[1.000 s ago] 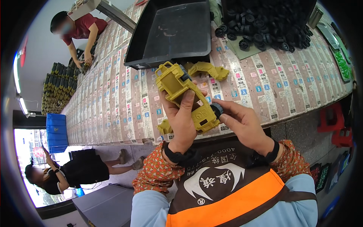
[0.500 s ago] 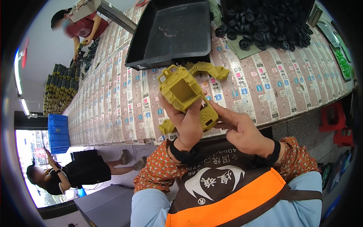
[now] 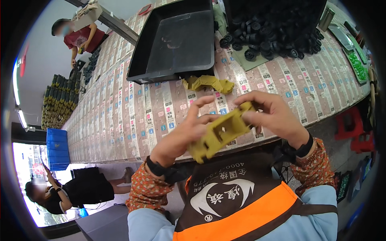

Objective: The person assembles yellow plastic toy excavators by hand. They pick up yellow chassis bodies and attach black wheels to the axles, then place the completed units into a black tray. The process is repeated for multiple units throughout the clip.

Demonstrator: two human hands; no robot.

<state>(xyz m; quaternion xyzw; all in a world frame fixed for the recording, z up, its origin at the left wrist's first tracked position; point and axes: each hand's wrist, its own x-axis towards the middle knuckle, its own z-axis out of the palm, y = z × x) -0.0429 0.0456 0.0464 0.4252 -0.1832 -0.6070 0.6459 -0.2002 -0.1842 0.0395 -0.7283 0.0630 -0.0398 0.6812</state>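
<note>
A hollow olive-yellow plastic toy vehicle body (image 3: 229, 129) is tilted in front of my apron, its open cavity facing up. My right hand (image 3: 277, 116) pinches its upper right end between thumb and fingers. My left hand (image 3: 179, 136) is at its other end, index finger raised clear and the other fingers against the part; this hand is slightly blurred. Beyond my hands, a jointed yellow plastic piece (image 3: 211, 83) lies on the table against a black tray.
The large black tray (image 3: 173, 44) stands on the patterned table (image 3: 112, 116). Black toy wheels (image 3: 265, 40) are heaped at the far right, near a green tray (image 3: 356, 66). Red stools (image 3: 350, 126) stand right. One person (image 3: 86, 38) works far left; another (image 3: 68, 190) stands beyond blue crates (image 3: 58, 148).
The yellow body has turned over and its long cavity shows. My right hand has moved up to grip its end. My left hand has shifted left, its index finger lifting off.
</note>
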